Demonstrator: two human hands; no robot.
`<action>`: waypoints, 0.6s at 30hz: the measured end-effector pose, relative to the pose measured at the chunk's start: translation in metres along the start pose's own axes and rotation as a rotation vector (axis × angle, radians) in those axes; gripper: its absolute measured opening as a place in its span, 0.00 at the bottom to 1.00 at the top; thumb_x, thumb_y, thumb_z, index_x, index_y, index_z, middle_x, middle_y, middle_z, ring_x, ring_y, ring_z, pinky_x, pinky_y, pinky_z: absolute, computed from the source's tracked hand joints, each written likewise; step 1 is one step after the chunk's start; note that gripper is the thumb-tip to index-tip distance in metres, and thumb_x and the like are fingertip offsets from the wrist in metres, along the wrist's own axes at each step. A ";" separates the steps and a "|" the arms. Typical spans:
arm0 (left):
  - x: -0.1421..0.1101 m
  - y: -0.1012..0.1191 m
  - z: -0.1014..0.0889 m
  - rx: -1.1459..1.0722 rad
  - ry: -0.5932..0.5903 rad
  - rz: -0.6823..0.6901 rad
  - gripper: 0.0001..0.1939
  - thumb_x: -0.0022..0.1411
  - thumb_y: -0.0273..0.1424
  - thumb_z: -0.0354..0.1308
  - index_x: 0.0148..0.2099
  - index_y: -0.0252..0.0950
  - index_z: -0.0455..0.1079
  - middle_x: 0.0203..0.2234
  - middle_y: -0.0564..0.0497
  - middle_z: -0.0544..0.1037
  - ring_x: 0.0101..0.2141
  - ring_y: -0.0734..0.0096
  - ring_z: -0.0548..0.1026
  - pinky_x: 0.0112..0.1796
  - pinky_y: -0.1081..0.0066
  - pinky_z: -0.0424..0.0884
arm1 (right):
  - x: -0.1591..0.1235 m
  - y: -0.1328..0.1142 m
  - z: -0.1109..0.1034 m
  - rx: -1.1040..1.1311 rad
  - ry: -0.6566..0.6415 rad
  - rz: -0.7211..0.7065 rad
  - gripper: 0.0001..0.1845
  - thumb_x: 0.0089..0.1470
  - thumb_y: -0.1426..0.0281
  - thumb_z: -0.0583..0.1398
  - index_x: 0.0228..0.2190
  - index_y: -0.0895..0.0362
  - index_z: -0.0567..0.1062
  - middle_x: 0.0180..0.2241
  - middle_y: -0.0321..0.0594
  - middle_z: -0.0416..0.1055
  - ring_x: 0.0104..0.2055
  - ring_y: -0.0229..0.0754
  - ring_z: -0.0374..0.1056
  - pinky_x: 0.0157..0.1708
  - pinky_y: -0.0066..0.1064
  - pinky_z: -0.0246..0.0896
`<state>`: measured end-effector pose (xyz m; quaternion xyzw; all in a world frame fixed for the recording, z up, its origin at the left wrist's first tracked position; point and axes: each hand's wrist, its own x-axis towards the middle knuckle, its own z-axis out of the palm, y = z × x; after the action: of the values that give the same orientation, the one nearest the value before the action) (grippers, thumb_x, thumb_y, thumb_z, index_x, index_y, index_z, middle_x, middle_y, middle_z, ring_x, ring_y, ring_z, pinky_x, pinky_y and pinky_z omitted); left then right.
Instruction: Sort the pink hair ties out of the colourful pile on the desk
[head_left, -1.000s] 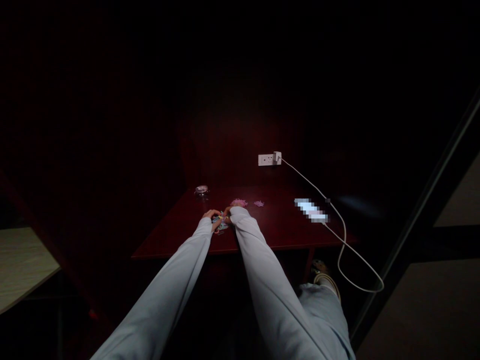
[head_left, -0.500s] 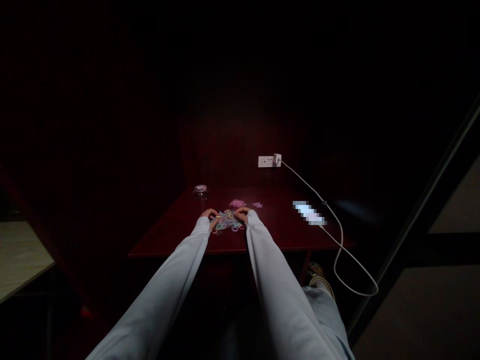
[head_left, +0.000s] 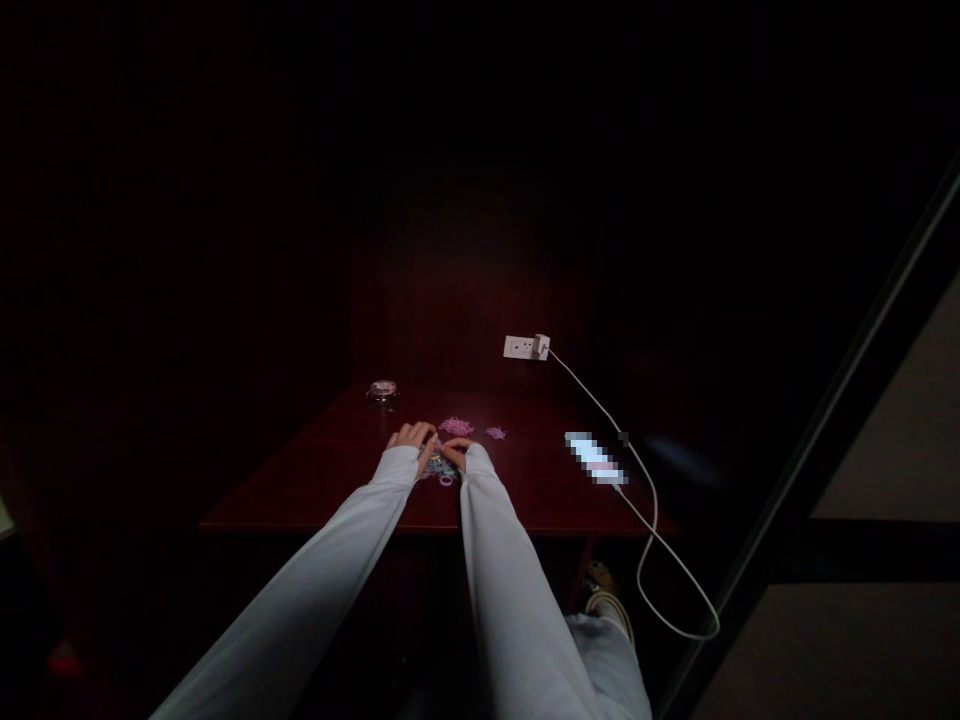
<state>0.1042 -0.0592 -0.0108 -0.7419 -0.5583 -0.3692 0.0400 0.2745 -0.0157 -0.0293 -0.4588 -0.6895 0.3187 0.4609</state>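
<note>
A pile of small coloured elastic bands (head_left: 441,468) lies on the dark red table, partly hidden by my hands. My left hand (head_left: 409,439) is over the pile's left side, fingers curled and the thumb close to the fingertips. From the right, my right hand (head_left: 459,454) reaches over the pile with thumb and fingertips pinched together. Whatever sits in either pinch is too small and dark to make out. Just beyond the hands is a heap of pink bands (head_left: 456,427). A smaller purplish-pink heap (head_left: 496,433) lies to its right.
A clear lidded jar (head_left: 382,391) stands at the table's back left. On the right, a lit phone (head_left: 596,458) lies with a white cable (head_left: 655,500) running to a charger in the wall socket (head_left: 519,347). The table's front edge (head_left: 330,528) is near my forearms.
My right hand first drew back rightward, uncovering the coloured pile, then came in again close to the left hand. Both hands now cover much of the pile. The camera view has shifted slightly.
</note>
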 end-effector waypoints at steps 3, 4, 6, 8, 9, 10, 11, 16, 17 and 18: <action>0.002 -0.001 0.001 0.020 0.009 -0.016 0.15 0.79 0.29 0.48 0.53 0.41 0.77 0.53 0.44 0.83 0.51 0.52 0.74 0.50 0.58 0.64 | -0.004 -0.002 -0.002 -0.043 -0.001 0.048 0.06 0.54 0.65 0.70 0.29 0.54 0.85 0.23 0.33 0.74 0.26 0.37 0.67 0.31 0.28 0.67; 0.001 -0.001 0.001 0.021 -0.001 -0.006 0.15 0.78 0.28 0.49 0.52 0.41 0.78 0.53 0.44 0.83 0.51 0.52 0.74 0.50 0.58 0.63 | -0.006 -0.003 -0.003 -0.057 -0.001 0.056 0.06 0.55 0.65 0.70 0.29 0.53 0.85 0.24 0.33 0.75 0.27 0.37 0.67 0.32 0.28 0.67; 0.000 0.000 0.000 0.018 -0.031 0.029 0.14 0.78 0.28 0.51 0.50 0.41 0.79 0.53 0.46 0.83 0.52 0.53 0.74 0.50 0.58 0.63 | -0.008 -0.004 -0.004 -0.084 0.004 0.065 0.06 0.55 0.64 0.70 0.30 0.52 0.86 0.26 0.33 0.77 0.29 0.37 0.69 0.35 0.29 0.69; -0.001 0.001 0.000 0.014 -0.061 0.065 0.13 0.77 0.28 0.53 0.50 0.42 0.79 0.54 0.48 0.83 0.52 0.54 0.74 0.51 0.59 0.63 | -0.009 -0.006 -0.004 -0.109 0.011 0.071 0.06 0.55 0.64 0.70 0.30 0.52 0.86 0.28 0.34 0.78 0.31 0.38 0.70 0.37 0.30 0.71; -0.001 0.001 -0.001 0.014 -0.071 0.077 0.12 0.77 0.28 0.54 0.50 0.42 0.80 0.54 0.48 0.83 0.52 0.55 0.74 0.51 0.59 0.63 | -0.009 -0.006 -0.004 -0.119 0.012 0.073 0.05 0.55 0.64 0.70 0.30 0.52 0.86 0.28 0.34 0.79 0.31 0.39 0.70 0.38 0.31 0.71; -0.001 0.001 -0.001 0.015 -0.079 0.085 0.12 0.77 0.28 0.54 0.50 0.42 0.80 0.54 0.48 0.83 0.52 0.55 0.74 0.51 0.59 0.63 | -0.009 -0.007 -0.004 -0.127 0.010 0.073 0.05 0.55 0.65 0.70 0.30 0.52 0.86 0.28 0.34 0.79 0.31 0.39 0.70 0.38 0.31 0.71; -0.001 0.001 -0.001 0.016 -0.084 0.089 0.11 0.77 0.28 0.55 0.50 0.41 0.80 0.53 0.48 0.83 0.52 0.56 0.74 0.51 0.59 0.63 | -0.009 -0.007 -0.004 -0.134 0.004 0.071 0.05 0.55 0.66 0.70 0.30 0.52 0.86 0.28 0.34 0.79 0.30 0.39 0.71 0.38 0.31 0.71; 0.001 -0.004 0.000 0.028 -0.082 0.085 0.09 0.76 0.29 0.56 0.48 0.41 0.79 0.51 0.48 0.84 0.51 0.56 0.74 0.50 0.60 0.63 | -0.010 -0.009 -0.005 -0.186 -0.018 0.051 0.06 0.59 0.65 0.68 0.34 0.52 0.87 0.28 0.34 0.80 0.31 0.39 0.73 0.37 0.29 0.72; 0.001 -0.005 0.000 0.029 -0.077 0.081 0.10 0.76 0.29 0.55 0.48 0.41 0.78 0.51 0.47 0.84 0.51 0.56 0.74 0.50 0.60 0.63 | -0.010 -0.010 -0.006 -0.202 -0.018 0.045 0.07 0.60 0.64 0.67 0.35 0.52 0.87 0.29 0.35 0.80 0.31 0.40 0.74 0.37 0.30 0.72; 0.001 -0.005 0.000 0.029 -0.072 0.078 0.10 0.77 0.29 0.54 0.48 0.41 0.78 0.51 0.47 0.84 0.51 0.55 0.74 0.50 0.59 0.63 | -0.010 -0.010 -0.006 -0.221 -0.019 0.035 0.09 0.61 0.63 0.66 0.36 0.52 0.87 0.30 0.35 0.81 0.32 0.40 0.74 0.38 0.30 0.73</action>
<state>0.0996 -0.0567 -0.0122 -0.7753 -0.5353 -0.3323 0.0449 0.2785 -0.0284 -0.0220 -0.5158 -0.7166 0.2533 0.3953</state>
